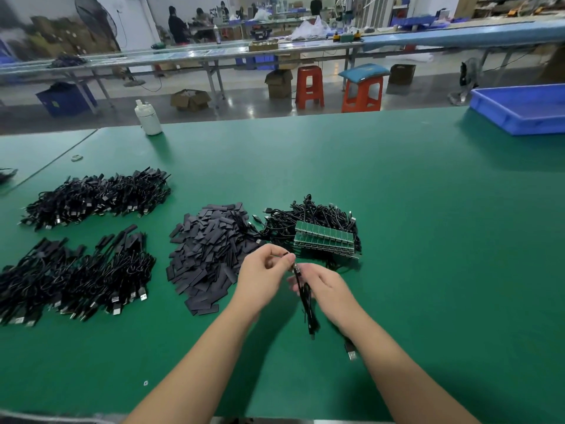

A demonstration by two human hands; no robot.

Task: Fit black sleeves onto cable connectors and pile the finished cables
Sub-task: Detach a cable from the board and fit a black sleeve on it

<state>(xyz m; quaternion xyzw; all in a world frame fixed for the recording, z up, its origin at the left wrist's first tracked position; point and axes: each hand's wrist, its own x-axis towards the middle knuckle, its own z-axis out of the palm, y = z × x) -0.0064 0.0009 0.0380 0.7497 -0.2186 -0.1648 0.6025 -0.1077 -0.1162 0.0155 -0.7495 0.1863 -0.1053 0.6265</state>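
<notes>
We judge the job to be well under way but far from finished. Two finished piles (94, 197) of black cables lie at the left of the green surface (397, 209), one behind the other, their metal plugs facing us. Between them and the hands sits a heap of loose black sleeves (211, 255), still large. Just right of it lies a tangle of unfinished cables (308, 218) with a stack of green circuit boards (324, 238) on top.

The cable in work (305, 295) hangs above the surface, near the front edge. Our left hand (263, 276) pinches something small at the cable's top end; the view is too blurred to tell whether a sleeve is already on. Our right hand (324, 286) grips the cable body lower down.

Remaining: sleeve the unfinished tangle and add each cable to the piles.
</notes>
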